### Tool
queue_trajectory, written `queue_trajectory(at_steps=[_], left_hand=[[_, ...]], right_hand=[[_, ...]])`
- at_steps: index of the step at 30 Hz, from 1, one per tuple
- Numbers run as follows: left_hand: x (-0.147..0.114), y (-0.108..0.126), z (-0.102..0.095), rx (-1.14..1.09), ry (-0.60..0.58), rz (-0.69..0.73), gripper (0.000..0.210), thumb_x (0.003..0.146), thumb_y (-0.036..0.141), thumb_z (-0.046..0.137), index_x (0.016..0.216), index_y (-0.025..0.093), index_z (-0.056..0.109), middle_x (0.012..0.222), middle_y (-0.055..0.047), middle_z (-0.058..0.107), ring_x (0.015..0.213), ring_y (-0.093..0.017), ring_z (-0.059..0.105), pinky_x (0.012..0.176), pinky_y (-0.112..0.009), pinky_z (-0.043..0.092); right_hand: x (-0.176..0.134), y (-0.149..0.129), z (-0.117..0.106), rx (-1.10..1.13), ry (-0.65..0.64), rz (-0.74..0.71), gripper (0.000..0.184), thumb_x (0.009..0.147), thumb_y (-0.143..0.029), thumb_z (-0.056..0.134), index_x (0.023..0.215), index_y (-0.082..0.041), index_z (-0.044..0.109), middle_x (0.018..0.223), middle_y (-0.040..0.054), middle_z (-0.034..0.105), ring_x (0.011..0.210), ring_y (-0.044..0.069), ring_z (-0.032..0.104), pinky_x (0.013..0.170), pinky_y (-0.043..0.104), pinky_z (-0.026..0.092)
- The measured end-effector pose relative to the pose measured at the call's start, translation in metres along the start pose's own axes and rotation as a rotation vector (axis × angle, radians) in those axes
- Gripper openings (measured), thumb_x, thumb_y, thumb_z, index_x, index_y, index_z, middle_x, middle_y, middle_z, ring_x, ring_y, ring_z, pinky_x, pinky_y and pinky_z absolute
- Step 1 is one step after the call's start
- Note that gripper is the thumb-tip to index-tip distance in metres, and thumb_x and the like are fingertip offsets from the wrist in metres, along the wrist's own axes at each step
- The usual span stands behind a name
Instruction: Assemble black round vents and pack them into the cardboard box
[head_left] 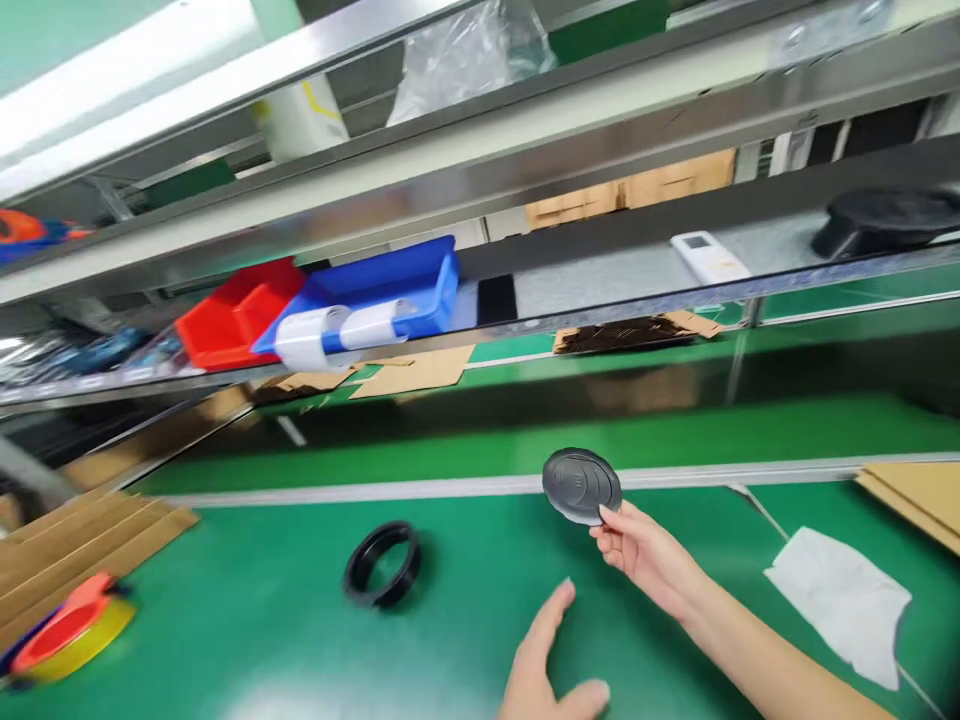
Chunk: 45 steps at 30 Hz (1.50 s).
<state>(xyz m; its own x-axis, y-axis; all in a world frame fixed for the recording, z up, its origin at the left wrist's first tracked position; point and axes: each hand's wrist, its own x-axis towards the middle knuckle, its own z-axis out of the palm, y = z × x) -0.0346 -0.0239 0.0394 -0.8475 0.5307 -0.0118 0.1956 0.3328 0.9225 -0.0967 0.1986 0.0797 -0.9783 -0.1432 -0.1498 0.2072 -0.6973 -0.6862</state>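
Observation:
Between the thumb and fingers of my right hand [637,550] is a round black plastic cap [581,485], pinched by its lower right edge and held up above the green tabletop [465,590]. Raised curved lines mark the cap's face. Lower down, my left hand [544,665] is empty, its thumb and a finger spread apart; part of it is cut off by the frame's bottom edge. A black plastic ring [382,565] lies on the tabletop to the left of both hands, touched by neither.
Left lies a red and yellow tape dispenser [75,630] near cardboard sheets [82,550]. A white face mask [840,600] and more cardboard [919,500] are at right. Above runs a shelf with a red bin [240,310], a blue bin [375,285] and a white remote [709,258].

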Motion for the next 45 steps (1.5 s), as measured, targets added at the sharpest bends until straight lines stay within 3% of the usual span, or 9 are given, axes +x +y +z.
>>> queue_trajectory(at_steps=[4, 10, 13, 16, 20, 23, 28, 38, 45], left_hand=[[0.003, 0.003, -0.005, -0.952, 0.115, 0.043, 0.1, 0.068, 0.067, 0.077, 0.149, 0.03, 0.032, 0.146, -0.015, 0.047, 0.133, -0.036, 0.045, 0.109, -0.054, 0.037], [-0.026, 0.023, -0.016, -1.434, -0.075, -0.194, 0.079, 0.072, 0.072, 0.068, 0.127, 0.016, 0.059, 0.125, -0.014, 0.065, 0.119, -0.037, 0.056, 0.102, -0.058, 0.042], [-0.045, 0.031, -0.024, -1.522, 0.005, -0.226, 0.069, 0.08, 0.067, 0.063, 0.126, 0.015, 0.06, 0.126, -0.013, 0.065, 0.12, -0.032, 0.056, 0.103, -0.05, 0.043], [-0.062, 0.035, -0.029, -1.564, -0.013, -0.222, 0.065, 0.082, 0.065, 0.061, 0.124, 0.016, 0.062, 0.127, -0.012, 0.065, 0.124, -0.031, 0.054, 0.105, -0.048, 0.042], [-0.078, 0.035, -0.035, -1.562, -0.073, -0.151, 0.061, 0.081, 0.061, 0.065, 0.127, 0.021, 0.062, 0.13, -0.009, 0.064, 0.129, -0.033, 0.05, 0.107, -0.052, 0.04], [-0.086, 0.035, -0.041, -1.523, -0.152, -0.159, 0.071, 0.083, 0.07, 0.058, 0.132, 0.019, 0.057, 0.136, -0.014, 0.059, 0.129, -0.037, 0.049, 0.103, -0.057, 0.041], [-0.094, 0.039, -0.05, -1.525, -0.268, -0.277, 0.089, 0.079, 0.087, 0.042, 0.135, 0.019, 0.055, 0.14, -0.017, 0.055, 0.126, -0.04, 0.051, 0.098, -0.058, 0.044], [-0.099, 0.026, -0.046, -1.444, -0.086, -0.38, 0.076, 0.084, 0.077, 0.05, 0.132, 0.017, 0.057, 0.118, -0.02, 0.066, 0.113, -0.04, 0.06, 0.1, -0.064, 0.039], [-0.098, 0.035, -0.054, -1.448, -0.128, -0.378, 0.083, 0.082, 0.082, 0.046, 0.145, 0.028, 0.044, 0.132, -0.018, 0.06, 0.114, -0.039, 0.06, 0.1, -0.064, 0.039]], right_hand=[[-0.072, 0.065, 0.04, 0.076, -0.07, 0.178, 0.039, 0.076, -0.035, 0.089, 0.098, -0.014, 0.065, 0.087, 0.0068, 0.07, 0.064, 0.01, 0.065, 0.054, 0.014, 0.055], [-0.142, 0.106, 0.086, -0.335, -0.344, 0.357, 0.05, 0.085, -0.064, 0.068, 0.082, -0.014, 0.069, 0.083, 0.0084, 0.069, 0.057, 0.014, 0.064, 0.042, 0.018, 0.05], [-0.15, 0.088, 0.096, -0.861, -0.315, -0.088, 0.049, 0.098, -0.06, 0.05, 0.092, -0.018, 0.074, 0.082, 0.0105, 0.068, 0.068, 0.019, 0.066, 0.052, 0.024, 0.053], [-0.139, 0.075, 0.09, -1.317, 0.01, -0.73, 0.045, 0.103, -0.052, 0.041, 0.135, -0.029, 0.061, 0.134, 0.0133, 0.055, 0.125, 0.031, 0.049, 0.098, 0.048, 0.049], [-0.118, 0.083, 0.071, -1.647, 0.125, -0.903, 0.048, 0.105, -0.051, 0.034, 0.143, -0.029, 0.054, 0.156, 0.0104, 0.03, 0.141, 0.038, 0.022, 0.112, 0.067, 0.026], [-0.116, 0.087, 0.068, -1.584, 0.278, -0.925, 0.047, 0.106, -0.046, 0.03, 0.132, -0.026, 0.063, 0.149, 0.0119, 0.039, 0.137, 0.036, 0.026, 0.111, 0.067, 0.026], [-0.128, 0.088, 0.089, -1.505, -0.064, -0.764, 0.042, 0.105, -0.046, 0.034, 0.117, -0.033, 0.071, 0.154, 0.0033, 0.032, 0.142, 0.035, 0.018, 0.114, 0.065, 0.025], [-0.116, 0.112, 0.09, -1.323, -0.189, -0.615, 0.048, 0.106, -0.047, 0.03, 0.097, -0.024, 0.071, 0.145, 0.0061, 0.048, 0.141, 0.03, 0.023, 0.116, 0.059, 0.027], [-0.114, 0.102, 0.087, -1.02, -0.178, -0.539, 0.052, 0.106, -0.053, 0.029, 0.114, -0.025, 0.072, 0.145, 0.0079, 0.046, 0.134, 0.028, 0.04, 0.116, 0.052, 0.031]])
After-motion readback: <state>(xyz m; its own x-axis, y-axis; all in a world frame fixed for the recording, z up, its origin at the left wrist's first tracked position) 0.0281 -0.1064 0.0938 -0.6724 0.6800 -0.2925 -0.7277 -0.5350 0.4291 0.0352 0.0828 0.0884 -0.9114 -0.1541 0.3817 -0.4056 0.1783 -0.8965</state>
